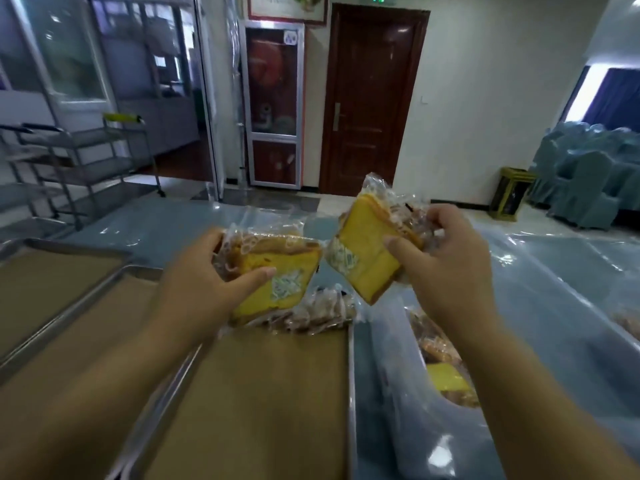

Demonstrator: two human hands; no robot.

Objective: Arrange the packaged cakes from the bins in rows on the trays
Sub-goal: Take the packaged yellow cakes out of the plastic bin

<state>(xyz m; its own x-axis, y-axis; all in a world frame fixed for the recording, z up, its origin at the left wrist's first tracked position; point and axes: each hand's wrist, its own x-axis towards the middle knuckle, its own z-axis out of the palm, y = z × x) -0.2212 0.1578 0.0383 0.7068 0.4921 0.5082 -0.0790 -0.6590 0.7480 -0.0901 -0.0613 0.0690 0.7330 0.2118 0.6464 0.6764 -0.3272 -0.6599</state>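
Head view: left hand (197, 271) grips a packaged cake (277, 282) over the far edge of the tray (351, 393). Right hand (446, 258) grips a second cake (360, 261) (tilted).

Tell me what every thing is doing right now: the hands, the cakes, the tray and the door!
left hand: grips the left cake, which is wrapped
right hand: grips the right cake, which is wrapped and tilted
near tray: paper-lined, wrapped cakes lying at its far end
door: closed
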